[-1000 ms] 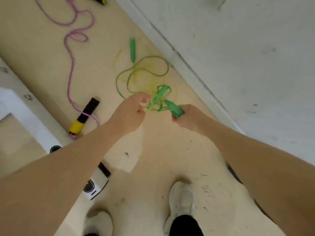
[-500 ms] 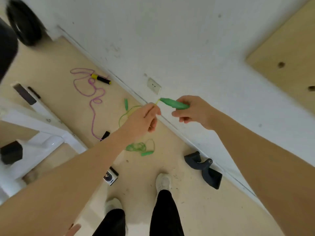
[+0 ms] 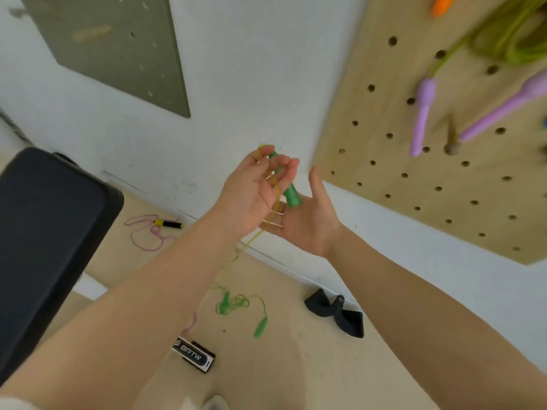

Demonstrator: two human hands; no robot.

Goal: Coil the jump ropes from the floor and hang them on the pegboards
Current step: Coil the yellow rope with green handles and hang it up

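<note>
Green jump rope handle (image 3: 288, 189) is lying steeply tilted across the open right hand (image 3: 307, 223), upper end toward the wall. Left hand (image 3: 251, 196) fingers are pinching its cord (image 3: 276, 196) beside the handle. Below the handle, a floor box (image 3: 194, 354) is reading "BRTW".

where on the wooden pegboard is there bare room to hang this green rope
The wooden pegboard shows bare holes across its lower left, below the purple handles. A free peg sticks out between them. Its upper right is crowded by a coiled yellow-green rope already hanging there.
</note>
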